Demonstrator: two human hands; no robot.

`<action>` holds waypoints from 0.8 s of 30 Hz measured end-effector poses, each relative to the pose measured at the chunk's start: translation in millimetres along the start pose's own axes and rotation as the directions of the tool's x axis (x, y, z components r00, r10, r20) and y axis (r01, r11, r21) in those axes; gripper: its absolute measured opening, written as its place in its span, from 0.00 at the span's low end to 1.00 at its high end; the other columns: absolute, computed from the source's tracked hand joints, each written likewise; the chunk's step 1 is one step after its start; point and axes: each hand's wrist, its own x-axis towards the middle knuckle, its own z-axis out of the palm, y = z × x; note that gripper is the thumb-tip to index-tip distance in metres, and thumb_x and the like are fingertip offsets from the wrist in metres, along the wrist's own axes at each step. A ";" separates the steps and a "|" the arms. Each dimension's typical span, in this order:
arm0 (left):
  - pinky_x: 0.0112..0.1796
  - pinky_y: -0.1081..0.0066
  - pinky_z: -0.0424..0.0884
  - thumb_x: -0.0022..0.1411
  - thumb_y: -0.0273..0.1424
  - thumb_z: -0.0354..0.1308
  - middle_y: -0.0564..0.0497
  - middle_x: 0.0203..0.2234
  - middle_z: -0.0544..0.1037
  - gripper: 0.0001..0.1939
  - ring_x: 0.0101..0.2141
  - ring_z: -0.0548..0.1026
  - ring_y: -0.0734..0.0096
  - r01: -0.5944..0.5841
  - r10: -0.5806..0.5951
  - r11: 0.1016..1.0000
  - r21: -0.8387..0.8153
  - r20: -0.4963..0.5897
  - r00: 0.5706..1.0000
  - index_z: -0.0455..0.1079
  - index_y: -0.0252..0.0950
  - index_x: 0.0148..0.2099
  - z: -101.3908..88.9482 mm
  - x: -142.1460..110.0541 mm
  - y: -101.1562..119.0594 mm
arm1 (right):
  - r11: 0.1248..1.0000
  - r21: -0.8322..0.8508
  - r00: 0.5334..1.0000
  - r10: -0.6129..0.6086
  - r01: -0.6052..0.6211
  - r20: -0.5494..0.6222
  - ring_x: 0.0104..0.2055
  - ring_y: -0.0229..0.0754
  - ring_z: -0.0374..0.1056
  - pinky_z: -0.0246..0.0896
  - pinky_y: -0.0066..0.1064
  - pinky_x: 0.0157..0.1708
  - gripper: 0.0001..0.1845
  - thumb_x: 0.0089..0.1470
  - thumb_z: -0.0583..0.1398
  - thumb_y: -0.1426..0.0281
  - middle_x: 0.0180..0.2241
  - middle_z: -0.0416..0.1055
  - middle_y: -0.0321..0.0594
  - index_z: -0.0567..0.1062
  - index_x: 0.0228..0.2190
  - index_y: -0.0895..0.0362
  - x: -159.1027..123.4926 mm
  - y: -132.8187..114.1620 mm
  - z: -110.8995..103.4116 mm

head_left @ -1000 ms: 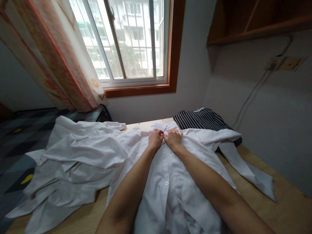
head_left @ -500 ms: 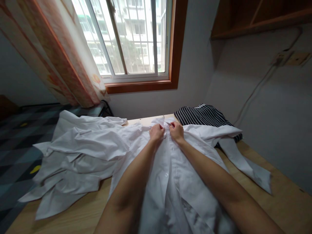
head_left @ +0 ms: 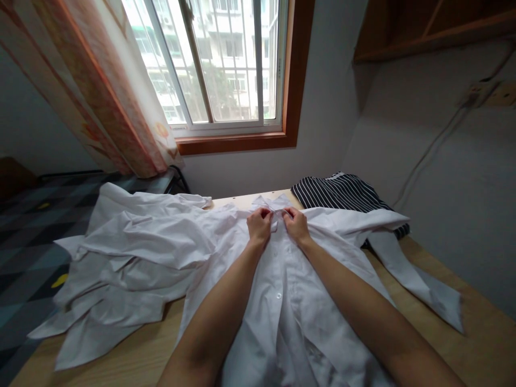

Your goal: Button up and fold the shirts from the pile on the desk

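A white button-up shirt (head_left: pixel 282 306) lies front up on the wooden table (head_left: pixel 475 344), collar toward the window. My left hand (head_left: pixel 259 227) and my right hand (head_left: pixel 297 226) sit side by side just below the collar. Each hand pinches one edge of the shirt's button placket, fingers curled tight. A white button shows lower on the placket. The right sleeve (head_left: pixel 415 285) trails off across the table to the right.
A second crumpled white garment (head_left: pixel 133 263) spreads over the table's left half. A black-and-white striped garment (head_left: pixel 342 193) lies at the far right by the wall. A window and a patterned curtain (head_left: pixel 100 91) stand behind; a cable runs down the right wall.
My hands have shifted slightly around the top of the placket near the collar, still pinching the fabric. The camera view has moved a little.
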 end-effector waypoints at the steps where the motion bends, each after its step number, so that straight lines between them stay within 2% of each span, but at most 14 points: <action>1: 0.40 0.73 0.68 0.59 0.29 0.60 0.51 0.31 0.82 0.04 0.33 0.78 0.70 -0.009 0.009 1.000 -0.004 -0.002 1.000 0.77 0.36 0.34 0.8 -1.0 0.5 | 1.000 0.003 1.000 -0.006 0.006 0.005 0.40 0.46 0.72 0.64 0.33 0.44 0.12 0.51 0.56 0.65 0.36 0.78 0.41 0.77 0.34 0.56 -0.5 -0.8 0.3; 4: 0.40 0.73 0.68 0.60 0.28 0.60 0.50 0.31 0.82 0.04 0.34 0.77 0.69 -0.055 0.055 0.998 0.006 0.008 0.998 0.77 0.36 0.35 3.5 -4.2 2.1 | 1.000 0.005 0.999 -0.028 0.028 0.018 0.39 0.45 0.73 0.64 0.32 0.43 0.10 0.48 0.60 0.65 0.35 0.78 0.40 0.77 0.32 0.56 -1.8 -3.0 0.1; 12: 0.38 0.74 0.68 0.59 0.27 0.61 0.50 0.30 0.82 0.04 0.32 0.77 0.71 -0.114 0.114 0.993 -0.003 0.021 0.993 0.77 0.35 0.34 5.1 -9.2 3.8 | 0.999 -0.022 0.995 -0.035 0.033 -0.091 0.33 0.44 0.71 0.63 0.31 0.38 0.11 0.51 0.58 0.63 0.30 0.77 0.39 0.77 0.30 0.56 -5.6 -9.5 -4.5; 18: 0.38 0.75 0.69 0.59 0.26 0.60 0.51 0.30 0.82 0.05 0.32 0.78 0.72 -0.109 0.110 0.994 -0.025 0.017 0.994 0.77 0.36 0.35 6.3 -11.5 5.3 | 0.998 -0.060 0.996 0.004 -0.009 -0.091 0.30 0.44 0.71 0.63 0.31 0.35 0.09 0.49 0.60 0.63 0.27 0.77 0.38 0.77 0.28 0.56 -5.9 -9.5 -4.2; 24: 0.39 0.74 0.69 0.59 0.26 0.60 0.51 0.31 0.82 0.05 0.32 0.78 0.71 -0.092 0.092 0.995 -0.025 0.007 0.996 0.78 0.36 0.35 4.8 -12.2 7.8 | 1.000 -0.013 0.996 -0.011 0.010 -0.086 0.29 0.44 0.71 0.64 0.31 0.35 0.13 0.49 0.59 0.62 0.28 0.77 0.39 0.79 0.29 0.57 -4.4 -4.3 -4.9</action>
